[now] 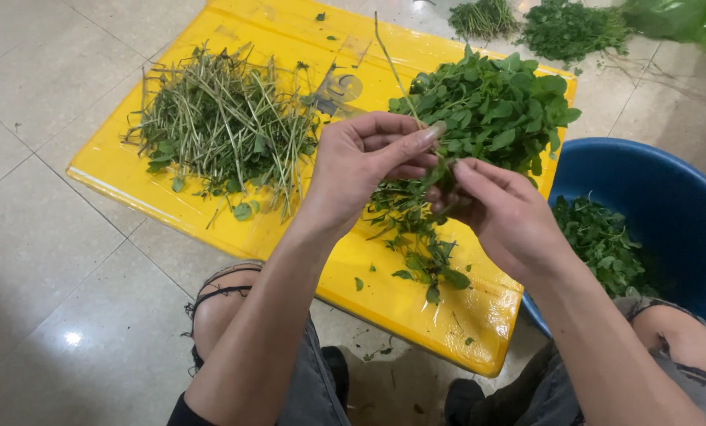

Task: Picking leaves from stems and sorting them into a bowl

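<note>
My left hand (365, 162) pinches a long thin green stem (392, 67) that rises from my fingers toward the top of the view. My right hand (499, 209) grips the leafy lower part of the same sprig (416, 237), whose leaves hang down over a yellow plastic sheet (274, 24). Both hands meet above the sheet's right half, just in front of a heap of green leafy herbs (495, 106). A pile of stripped bare stems (222, 122) lies on the sheet's left half.
A blue plastic tub (668, 197) at my right holds plucked leaves (601, 241). More herb bunches (570, 28) lie on the tiled floor at the top right, beside a green bag (684, 20). My knees show at the bottom.
</note>
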